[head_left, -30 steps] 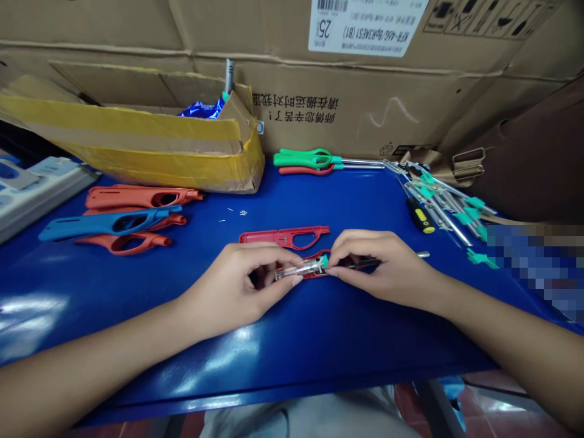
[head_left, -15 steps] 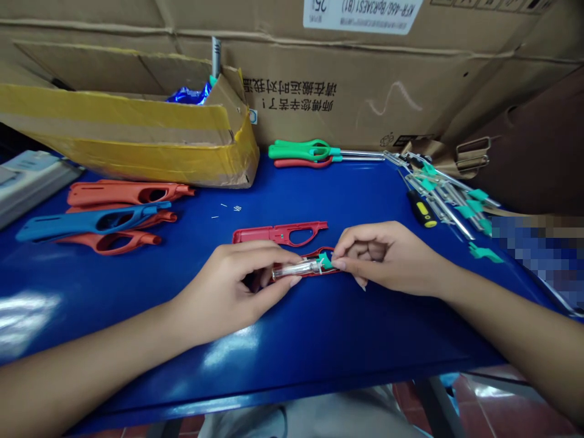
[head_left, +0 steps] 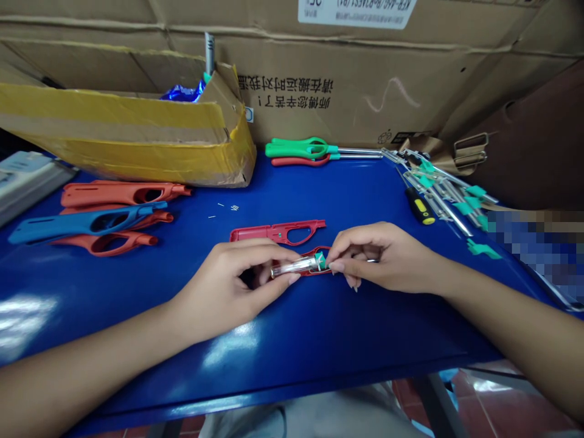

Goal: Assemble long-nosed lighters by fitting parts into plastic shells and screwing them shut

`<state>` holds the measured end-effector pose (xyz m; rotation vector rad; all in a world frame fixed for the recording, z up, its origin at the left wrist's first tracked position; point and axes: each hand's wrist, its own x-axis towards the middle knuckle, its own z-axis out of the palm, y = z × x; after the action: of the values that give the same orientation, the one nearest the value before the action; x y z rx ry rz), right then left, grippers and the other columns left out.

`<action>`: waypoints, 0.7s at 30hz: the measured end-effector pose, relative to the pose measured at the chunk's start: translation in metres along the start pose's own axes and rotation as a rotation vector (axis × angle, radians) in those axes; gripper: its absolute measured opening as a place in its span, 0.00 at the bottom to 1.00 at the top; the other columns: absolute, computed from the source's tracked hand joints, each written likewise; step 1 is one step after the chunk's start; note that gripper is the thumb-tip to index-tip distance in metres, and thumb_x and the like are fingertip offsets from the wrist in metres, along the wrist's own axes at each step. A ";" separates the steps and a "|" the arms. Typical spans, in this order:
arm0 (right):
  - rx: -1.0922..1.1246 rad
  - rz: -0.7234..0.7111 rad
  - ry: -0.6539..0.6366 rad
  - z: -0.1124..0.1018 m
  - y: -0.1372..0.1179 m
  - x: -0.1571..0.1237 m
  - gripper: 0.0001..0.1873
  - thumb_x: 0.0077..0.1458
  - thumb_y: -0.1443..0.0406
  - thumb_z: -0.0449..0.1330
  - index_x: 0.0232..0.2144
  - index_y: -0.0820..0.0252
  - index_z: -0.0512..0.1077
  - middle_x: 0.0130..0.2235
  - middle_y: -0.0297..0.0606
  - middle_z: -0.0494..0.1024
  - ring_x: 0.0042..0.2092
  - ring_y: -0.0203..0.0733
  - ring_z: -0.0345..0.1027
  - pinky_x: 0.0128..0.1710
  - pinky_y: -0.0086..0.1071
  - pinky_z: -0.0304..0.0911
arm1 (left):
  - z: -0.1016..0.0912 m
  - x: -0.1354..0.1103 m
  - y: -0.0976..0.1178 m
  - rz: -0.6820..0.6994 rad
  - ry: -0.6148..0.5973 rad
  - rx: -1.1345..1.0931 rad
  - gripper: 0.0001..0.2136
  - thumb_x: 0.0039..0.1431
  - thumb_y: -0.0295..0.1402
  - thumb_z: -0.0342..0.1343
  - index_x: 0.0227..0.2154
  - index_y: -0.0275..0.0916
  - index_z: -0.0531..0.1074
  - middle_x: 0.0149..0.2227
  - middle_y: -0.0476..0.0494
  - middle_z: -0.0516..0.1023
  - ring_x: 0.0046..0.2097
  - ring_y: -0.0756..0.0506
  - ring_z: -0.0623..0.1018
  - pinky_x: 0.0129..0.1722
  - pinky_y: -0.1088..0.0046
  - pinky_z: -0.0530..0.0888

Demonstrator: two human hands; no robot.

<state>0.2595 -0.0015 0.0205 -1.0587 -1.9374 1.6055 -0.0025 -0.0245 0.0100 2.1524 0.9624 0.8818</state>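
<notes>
Between the thumb and fingers of my left hand [head_left: 244, 283] is a clear lighter fuel tank [head_left: 294, 266], lying nearly level with its valve end to the right. A green part [head_left: 321, 261] and a thin white piece sit at that end. My right hand [head_left: 392, 258] is closed, thumb and index fingertip pinched at the green part; what exactly they grip is hidden. Under the tank lies a red lighter shell half [head_left: 311, 272], partly covered by both hands. Just behind it, a matching red shell half [head_left: 260, 233] rests with its inner side up.
Orange shells [head_left: 109, 193] and a blue shell [head_left: 86, 225] lie left. Behind are a taped carton [head_left: 182, 146] and green-handled lighter [head_left: 294, 148]. Metal rods with green pieces [head_left: 440, 198] and a screwdriver [head_left: 422, 207] lie right. Small white pins [head_left: 234, 208] are on the blue table [head_left: 328, 340].
The whole view has shifted slightly. My right fingers have moved a little left, closer to the tank's valve end. My left hand keeps the same hold.
</notes>
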 end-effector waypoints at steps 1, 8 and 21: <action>-0.017 -0.021 -0.008 0.000 0.000 0.000 0.10 0.61 0.60 0.64 0.35 0.63 0.76 0.28 0.33 0.75 0.26 0.31 0.70 0.25 0.25 0.67 | 0.000 0.000 0.000 -0.006 -0.001 -0.004 0.08 0.60 0.25 0.63 0.42 0.38 0.81 0.29 0.52 0.80 0.24 0.58 0.69 0.24 0.85 0.68; -0.123 -0.079 -0.031 -0.001 -0.002 0.000 0.12 0.63 0.61 0.62 0.33 0.64 0.77 0.31 0.34 0.72 0.26 0.30 0.67 0.24 0.25 0.64 | 0.002 -0.001 -0.001 -0.044 -0.007 -0.033 0.08 0.60 0.27 0.64 0.42 0.38 0.81 0.28 0.51 0.79 0.24 0.56 0.69 0.24 0.83 0.69; -0.208 -0.088 -0.017 0.000 -0.002 0.001 0.10 0.62 0.62 0.62 0.32 0.63 0.77 0.30 0.34 0.73 0.28 0.30 0.64 0.26 0.26 0.60 | 0.001 -0.001 0.001 -0.044 -0.016 -0.031 0.08 0.60 0.28 0.64 0.43 0.38 0.81 0.30 0.50 0.80 0.24 0.57 0.68 0.24 0.83 0.69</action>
<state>0.2588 -0.0009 0.0226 -1.0232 -2.1676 1.3945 -0.0018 -0.0262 0.0095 2.1008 0.9782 0.8516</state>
